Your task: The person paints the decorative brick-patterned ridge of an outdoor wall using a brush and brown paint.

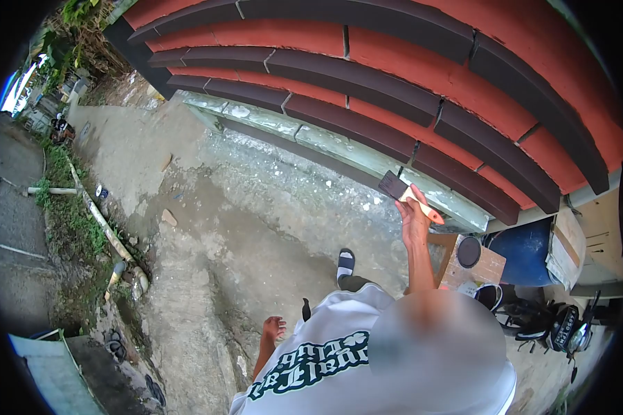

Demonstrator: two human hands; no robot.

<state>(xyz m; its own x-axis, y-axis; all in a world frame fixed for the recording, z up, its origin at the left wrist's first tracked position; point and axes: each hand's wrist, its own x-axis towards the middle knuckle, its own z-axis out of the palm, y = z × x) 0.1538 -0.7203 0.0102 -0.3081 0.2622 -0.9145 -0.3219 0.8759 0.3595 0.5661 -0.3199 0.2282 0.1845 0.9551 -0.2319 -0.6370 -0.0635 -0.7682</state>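
Note:
My right hand [414,223] is closed around the pale wooden handle of a paintbrush [393,185], whose wide bristles are dark. The handle's orange-red end sticks out past my fingers. The bristles overlap the pale green ledge [356,151] at the foot of a wall with dark brown bands [356,126] and red-orange strips [387,123]. Low at my other side hangs my left hand [275,327], empty, its fingers loosely apart. A small dark object [306,309] shows beside my white shirt [311,373], partly hidden by it.
To the right, a round dark lid or container [468,252] rests on a wooden board [488,266], near a bucket [489,296], a blue drum [522,252] and a motorcycle [564,328]. A long pipe [104,221] lies along weeds left of the concrete ground [208,228]. My sandalled foot [346,263] stands near the wall.

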